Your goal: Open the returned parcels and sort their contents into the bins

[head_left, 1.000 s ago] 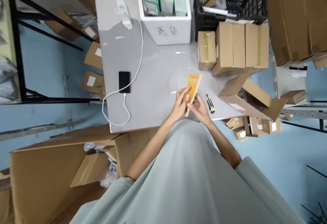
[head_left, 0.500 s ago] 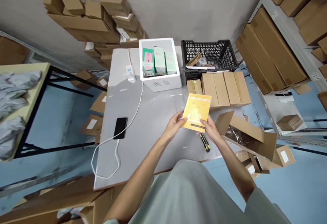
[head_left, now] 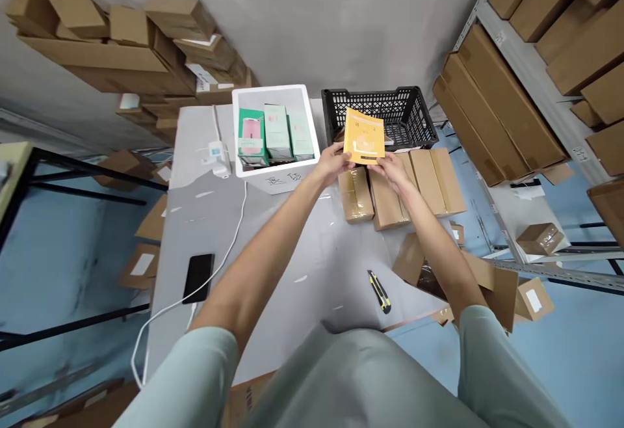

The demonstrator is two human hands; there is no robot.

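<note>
Yellow booklet is held up in both hands over the near rim of the black crate, its cover facing the camera. The left hand pinches its lower left corner, fingers closed on the paper; the right hand grips the lower right edge the same way. Just below the hands a row of sealed cardboard boxes stands on the grey table, touching the crate's front. Left of the crate sits a white tub with green cartons upright in it. A yellow-and-black knife lies near the table's front edge, well apart from the hands. A phone lies at the left, plugged into a white cable.
</note>
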